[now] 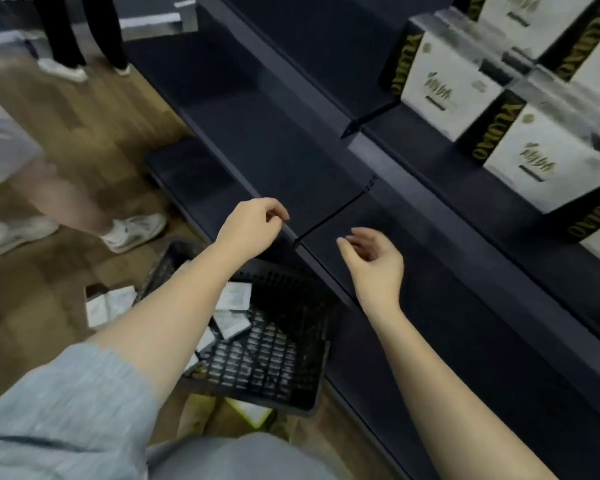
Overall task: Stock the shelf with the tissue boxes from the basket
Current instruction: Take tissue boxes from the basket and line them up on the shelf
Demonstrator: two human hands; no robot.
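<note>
A black plastic basket (291,372) stands on the floor below my arms, with a few white tissue packs (231,323) lying in it. My left hand (252,226) hovers over the front edge of a dark shelf (284,157), fingers loosely curled and holding nothing. My right hand (374,261) hangs over the same shelf edge with relaxed fingers, also holding nothing. Several white and black tissue boxes (444,88) stand on the higher shelf at the upper right.
More white packs (110,304) lie on the wooden floor left of the basket, and another box (253,412) lies below it. One person's legs and white shoes (136,230) stand at the left. A second person (80,32) stands farther back.
</note>
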